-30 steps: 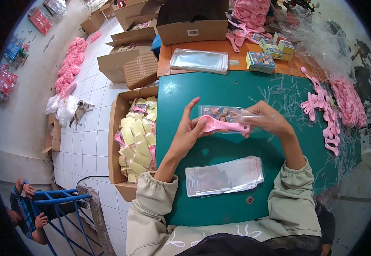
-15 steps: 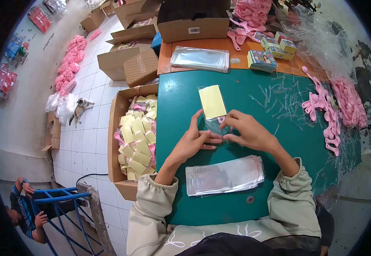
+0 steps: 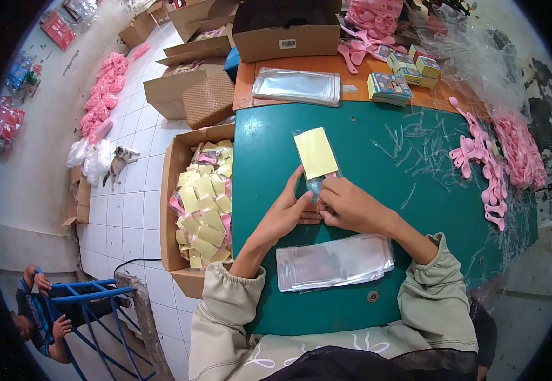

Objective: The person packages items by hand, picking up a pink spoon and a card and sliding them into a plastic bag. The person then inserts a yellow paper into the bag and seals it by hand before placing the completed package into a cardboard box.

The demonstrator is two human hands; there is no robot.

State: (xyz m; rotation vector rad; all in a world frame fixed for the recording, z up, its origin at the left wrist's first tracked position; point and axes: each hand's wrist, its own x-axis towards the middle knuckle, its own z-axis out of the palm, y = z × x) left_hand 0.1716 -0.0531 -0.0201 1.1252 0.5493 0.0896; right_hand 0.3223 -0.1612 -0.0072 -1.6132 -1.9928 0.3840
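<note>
A clear plastic bag with a yellow card inside lies on the green table, its lower end between my hands. My left hand holds that end from the left, thumb on top and some fingers tucked underneath. From the right, my right hand pinches the same end, fingertips close to the left thumb. A bit of pink shows just below the card; the right fingers cover most of that area. Nearer to me rests a stack of clear empty bags.
At left stands a carton full of bagged yellow cards and pink spoons. Pink spoons and plastic strips lie at right. Behind are more bags and small boxes. A person sits beyond a blue metal frame.
My right hand has moved down and left, from beside the card to the bag's lower end, and its fingers have closed there. My left hand has hardly moved.
</note>
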